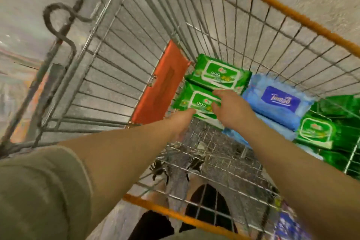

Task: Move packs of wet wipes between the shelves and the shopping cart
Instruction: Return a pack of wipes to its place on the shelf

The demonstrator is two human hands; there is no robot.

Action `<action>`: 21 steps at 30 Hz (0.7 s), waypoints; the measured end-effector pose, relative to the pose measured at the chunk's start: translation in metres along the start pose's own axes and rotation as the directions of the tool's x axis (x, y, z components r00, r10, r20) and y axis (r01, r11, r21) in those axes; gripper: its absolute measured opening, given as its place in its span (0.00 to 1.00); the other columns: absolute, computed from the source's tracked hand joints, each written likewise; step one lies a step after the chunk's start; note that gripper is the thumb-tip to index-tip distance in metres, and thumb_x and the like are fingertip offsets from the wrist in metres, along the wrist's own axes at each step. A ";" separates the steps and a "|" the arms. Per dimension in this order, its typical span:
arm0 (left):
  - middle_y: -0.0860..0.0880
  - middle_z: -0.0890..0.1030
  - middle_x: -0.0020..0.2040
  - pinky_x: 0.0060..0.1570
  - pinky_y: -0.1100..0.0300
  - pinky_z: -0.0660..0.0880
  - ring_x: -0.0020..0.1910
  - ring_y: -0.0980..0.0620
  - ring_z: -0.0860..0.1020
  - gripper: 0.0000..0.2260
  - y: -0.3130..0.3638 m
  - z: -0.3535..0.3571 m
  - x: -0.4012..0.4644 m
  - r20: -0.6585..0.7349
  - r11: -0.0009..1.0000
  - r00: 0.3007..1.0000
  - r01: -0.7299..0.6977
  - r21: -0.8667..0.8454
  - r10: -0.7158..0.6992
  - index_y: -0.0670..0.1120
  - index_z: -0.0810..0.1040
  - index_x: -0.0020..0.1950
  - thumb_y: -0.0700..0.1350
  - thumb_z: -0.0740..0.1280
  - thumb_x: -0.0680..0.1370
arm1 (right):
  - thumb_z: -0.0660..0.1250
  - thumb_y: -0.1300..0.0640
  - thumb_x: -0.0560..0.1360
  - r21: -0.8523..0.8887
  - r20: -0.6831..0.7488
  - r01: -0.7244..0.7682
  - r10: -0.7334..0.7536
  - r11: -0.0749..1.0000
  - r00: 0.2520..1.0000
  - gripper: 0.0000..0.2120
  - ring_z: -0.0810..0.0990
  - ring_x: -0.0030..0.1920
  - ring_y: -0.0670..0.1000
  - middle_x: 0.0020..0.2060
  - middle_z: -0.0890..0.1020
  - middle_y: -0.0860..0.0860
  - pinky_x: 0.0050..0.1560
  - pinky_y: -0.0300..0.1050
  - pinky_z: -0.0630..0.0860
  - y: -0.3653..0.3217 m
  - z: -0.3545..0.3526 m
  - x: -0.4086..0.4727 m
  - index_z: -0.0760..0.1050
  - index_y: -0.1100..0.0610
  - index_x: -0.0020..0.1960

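Both arms reach down into the wire-mesh shopping cart with orange rim [272, 4]. The right hand [231, 107] lies on top of the near green soft-plastic pack of wet wipes with white label [192, 101], fingers curled over its label; I read this as a grip from above but cannot see the thumb. The left hand [182, 121] meets the same pack's near edge with its fingers going under or against it; whether they close on it I cannot tell.

Risks, as I judge them:
- The pack touches a second green pack [218, 73] behind it; lifting could drag that one along.
- Soft wrapper may sag or slip if held by one edge only.
- The orange plastic flap [161, 85] sits just left; a sideways pull could catch it.

Room: a blue wipes pack with dark label [278, 103] crowds the right side, with more green packs beyond. Bare mesh floor lies nearest me. Straight up looks the clearest way out.
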State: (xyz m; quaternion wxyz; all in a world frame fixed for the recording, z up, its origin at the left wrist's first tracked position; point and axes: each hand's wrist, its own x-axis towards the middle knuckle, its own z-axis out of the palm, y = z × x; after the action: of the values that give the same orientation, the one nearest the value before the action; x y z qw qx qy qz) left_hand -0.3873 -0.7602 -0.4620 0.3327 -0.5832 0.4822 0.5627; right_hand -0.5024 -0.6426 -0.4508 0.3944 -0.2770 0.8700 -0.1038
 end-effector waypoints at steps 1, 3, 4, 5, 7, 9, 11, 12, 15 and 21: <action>0.42 0.74 0.71 0.68 0.47 0.73 0.68 0.41 0.75 0.30 -0.004 0.005 0.011 0.001 0.999 1.000 0.000 -0.039 0.000 0.45 0.65 0.79 0.62 0.60 0.83 | 0.65 0.49 0.82 -0.049 0.015 0.008 -0.007 0.999 1.000 0.27 0.70 0.72 0.61 0.73 0.71 0.60 0.69 0.53 0.68 0.004 0.008 0.007 0.66 0.58 0.78; 0.43 0.74 0.72 0.70 0.45 0.72 0.67 0.42 0.75 0.34 -0.012 0.014 0.030 -0.006 0.992 1.000 0.002 -0.127 -0.003 0.47 0.66 0.79 0.67 0.61 0.80 | 0.67 0.47 0.80 -0.133 0.022 0.007 -0.004 0.991 1.000 0.32 0.68 0.73 0.62 0.74 0.70 0.60 0.72 0.53 0.66 0.010 0.022 0.018 0.63 0.60 0.78; 0.43 0.74 0.73 0.71 0.43 0.72 0.67 0.42 0.76 0.36 -0.015 0.019 0.038 -0.013 0.984 1.000 -0.003 -0.177 0.000 0.48 0.66 0.79 0.70 0.61 0.79 | 0.68 0.45 0.79 -0.169 0.017 0.003 0.000 0.986 1.000 0.35 0.66 0.74 0.62 0.75 0.68 0.60 0.73 0.54 0.65 0.012 0.028 0.024 0.61 0.61 0.79; 0.44 0.73 0.74 0.71 0.43 0.72 0.67 0.43 0.76 0.36 -0.016 0.025 0.045 -0.009 0.970 1.000 -0.011 -0.244 0.009 0.49 0.66 0.79 0.70 0.61 0.79 | 0.68 0.44 0.79 -0.210 0.014 0.002 0.001 0.978 1.000 0.37 0.65 0.74 0.62 0.75 0.67 0.60 0.73 0.54 0.64 0.013 0.032 0.028 0.60 0.61 0.79; 0.45 0.71 0.76 0.72 0.44 0.72 0.68 0.43 0.75 0.35 -0.018 0.036 0.056 0.004 0.918 0.999 -0.029 -0.396 0.033 0.51 0.65 0.79 0.69 0.61 0.79 | 0.69 0.43 0.78 -0.268 0.006 0.006 -0.005 0.963 1.000 0.37 0.64 0.74 0.61 0.74 0.66 0.59 0.72 0.53 0.65 0.013 0.040 0.034 0.60 0.61 0.79; 0.45 0.70 0.77 0.74 0.44 0.69 0.71 0.43 0.73 0.37 -0.019 0.045 0.063 0.025 0.876 0.998 -0.031 -0.482 0.049 0.51 0.64 0.81 0.70 0.61 0.78 | 0.69 0.43 0.77 -0.258 0.030 0.021 -0.013 0.966 0.999 0.37 0.67 0.72 0.61 0.73 0.68 0.59 0.70 0.53 0.68 0.015 0.044 0.042 0.61 0.61 0.78; 0.45 0.69 0.78 0.76 0.43 0.65 0.74 0.43 0.71 0.40 -0.020 0.053 0.068 0.056 0.841 0.996 -0.024 -0.541 0.064 0.53 0.63 0.81 0.73 0.62 0.76 | 0.70 0.43 0.76 -0.201 0.116 0.017 0.006 0.980 0.993 0.35 0.71 0.69 0.60 0.70 0.71 0.59 0.65 0.51 0.71 0.019 0.045 0.050 0.62 0.60 0.75; 0.44 0.70 0.77 0.77 0.43 0.65 0.74 0.43 0.71 0.41 -0.021 0.056 0.072 0.067 0.813 0.995 -0.023 -0.582 0.075 0.53 0.64 0.81 0.74 0.63 0.74 | 0.70 0.43 0.76 -0.176 0.171 0.001 0.030 0.984 0.985 0.33 0.74 0.66 0.60 0.68 0.73 0.59 0.61 0.50 0.73 0.021 0.044 0.054 0.64 0.60 0.72; 0.45 0.72 0.76 0.75 0.45 0.68 0.72 0.45 0.74 0.38 -0.021 0.059 0.081 0.047 0.718 0.995 -0.032 -0.695 0.090 0.54 0.66 0.80 0.73 0.64 0.75 | 0.72 0.40 0.72 -0.127 0.321 -0.056 0.094 0.990 0.942 0.34 0.77 0.57 0.57 0.62 0.75 0.56 0.50 0.48 0.74 0.023 0.040 0.067 0.64 0.58 0.68; 0.43 0.83 0.63 0.70 0.43 0.73 0.64 0.42 0.81 0.33 -0.029 0.057 0.101 0.133 0.606 0.984 0.033 -0.795 0.122 0.51 0.81 0.66 0.74 0.63 0.74 | 0.71 0.28 0.65 -0.140 0.307 -0.116 0.155 0.983 0.939 0.54 0.67 0.72 0.61 0.73 0.66 0.59 0.66 0.52 0.71 0.020 0.053 0.080 0.58 0.58 0.79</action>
State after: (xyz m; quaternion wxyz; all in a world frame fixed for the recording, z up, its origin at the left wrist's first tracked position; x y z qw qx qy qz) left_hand -0.3892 -0.7168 -0.5731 0.0661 -0.6066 0.1661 0.7746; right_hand -0.5133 -0.6694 -0.5446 0.5177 -0.2525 0.8171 0.0217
